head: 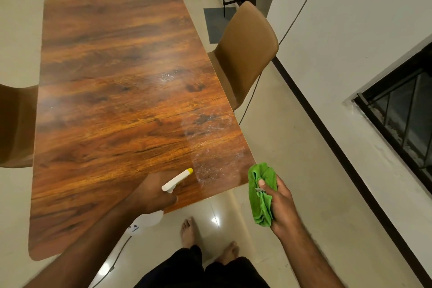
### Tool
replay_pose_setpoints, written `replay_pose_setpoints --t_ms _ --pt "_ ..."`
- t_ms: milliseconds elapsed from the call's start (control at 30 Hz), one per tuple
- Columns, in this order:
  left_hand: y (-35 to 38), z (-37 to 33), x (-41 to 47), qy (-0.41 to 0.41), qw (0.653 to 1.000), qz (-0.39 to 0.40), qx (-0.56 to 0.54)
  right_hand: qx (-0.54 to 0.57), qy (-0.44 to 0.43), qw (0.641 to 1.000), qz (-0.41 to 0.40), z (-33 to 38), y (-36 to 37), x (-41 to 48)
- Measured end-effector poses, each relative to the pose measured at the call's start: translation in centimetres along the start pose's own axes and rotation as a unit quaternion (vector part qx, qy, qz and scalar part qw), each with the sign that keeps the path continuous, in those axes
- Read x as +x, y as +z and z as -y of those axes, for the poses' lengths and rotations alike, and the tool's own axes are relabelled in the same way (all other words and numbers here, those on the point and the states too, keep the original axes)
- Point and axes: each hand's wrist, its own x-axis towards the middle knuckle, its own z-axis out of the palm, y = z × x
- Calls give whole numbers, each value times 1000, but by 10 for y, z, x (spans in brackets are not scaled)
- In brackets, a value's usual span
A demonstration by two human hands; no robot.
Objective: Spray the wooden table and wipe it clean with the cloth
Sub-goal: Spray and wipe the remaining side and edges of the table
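Plainly, the wooden desk [117,100] is wetted only along its right side, where a film of droplets [210,147] lies near the edge; streaks may be left if that film dries unwiped, and the dry left half could be missed; mist could be thrown onto the tan chair [245,54] just beside that edge; the spray bottle [177,181] is gripped over the near corner by the left hand [152,196], fingers curled round its neck; the green cloth [261,194] is bunched and pinched in the right hand [280,203], off the desk, where a loose fold could slip.
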Motion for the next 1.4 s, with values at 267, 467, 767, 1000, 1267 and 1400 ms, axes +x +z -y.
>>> replay_pose_setpoints --t_ms 267,467,767,1000,1267,1400 --pt "-8 20 5 14 999 28 35 4 -24 999 -30 -12 17 -1" --pt "-13 34 8 -61 996 -52 -43 -10 -34 999 -35 -13 19 0" --pt "-17 16 5 -41 996 -76 -35 -244 -61 966 53 -49 51 20" --pt "-15 7 -6 -69 993 -86 -43 -630 -287 694 200 -92 80 20" --pt "-15 16 -16 -79 992 -88 -33 -717 -369 532 259 -127 70 34" --pt "-22 20 -17 -74 993 -85 -29 -727 -262 610 176 -123 75 38"
